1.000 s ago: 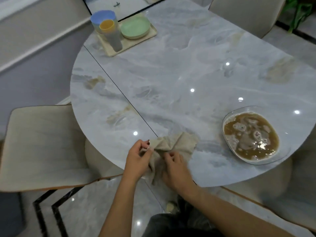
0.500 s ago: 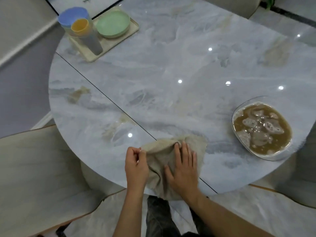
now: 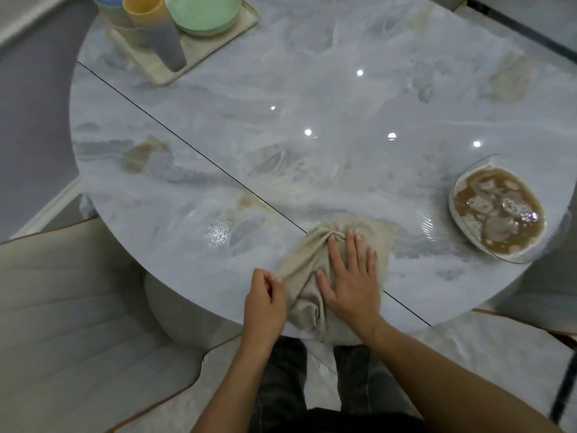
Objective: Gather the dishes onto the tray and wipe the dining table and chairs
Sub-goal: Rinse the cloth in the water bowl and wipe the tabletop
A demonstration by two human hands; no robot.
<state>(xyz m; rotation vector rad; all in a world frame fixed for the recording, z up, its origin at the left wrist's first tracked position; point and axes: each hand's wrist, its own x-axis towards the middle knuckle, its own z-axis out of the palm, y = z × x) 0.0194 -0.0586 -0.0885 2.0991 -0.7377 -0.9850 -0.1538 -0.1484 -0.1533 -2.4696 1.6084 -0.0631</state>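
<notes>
Risk of spill as cloth works near a full bowl

A cream chair stands at far left, close beside the round marble table. On the table's far left side, a tray holds stacked cups and green plates.

Near the front edge, the left hand has curled fingers that appear to pinch the edge of a beige cloth. The right hand lies flat on the cloth, fingers straight and spread, pressing it to the tabletop.

Further right, near the table's rim and not on the tray, sits a glass bowl full of brown liquid.

A wide sweep rightward would likely bump the bowl, slopping liquid or nudging it off the table. The cloth also hangs partly over the front edge, so it may slide down if the pinch loosens.
</notes>
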